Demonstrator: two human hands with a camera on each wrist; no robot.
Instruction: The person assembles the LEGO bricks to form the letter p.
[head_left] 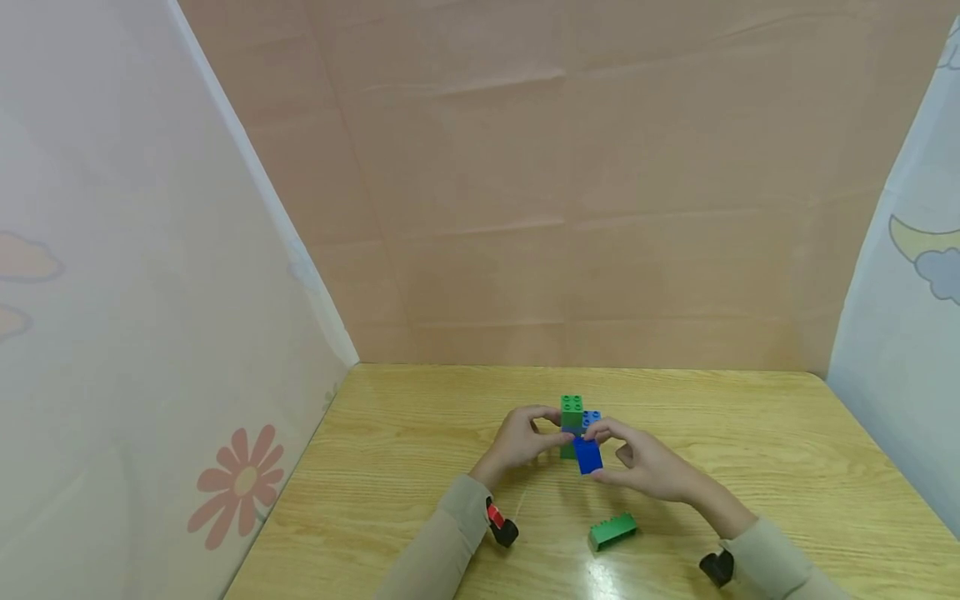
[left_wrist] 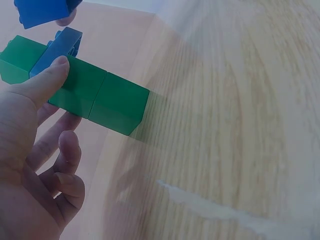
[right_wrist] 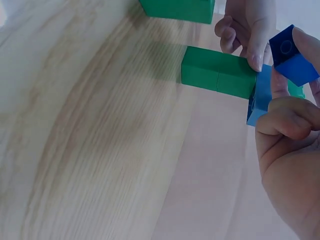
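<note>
A small tower of toy building bricks stands upright on the table, with two green bricks [left_wrist: 115, 102] at its base. Above these lies a lighter blue brick [right_wrist: 259, 102] that juts out to the right, and a green brick [head_left: 572, 404] tops the tower beside its bare studs. My left hand [head_left: 519, 439] holds the tower from the left, thumb near the blue layer. Between thumb and fingers, my right hand [head_left: 651, 465] pinches a dark blue brick [head_left: 588, 457], tilted and apart from the tower in the wrist views. Its hollow underside shows in the right wrist view.
A longer green brick [head_left: 613, 531] lies on its side on the wooden table [head_left: 375, 467], nearer the body than the tower. Behind the table hangs a tan cloth [head_left: 480, 208]; pale printed sheets stand left and right.
</note>
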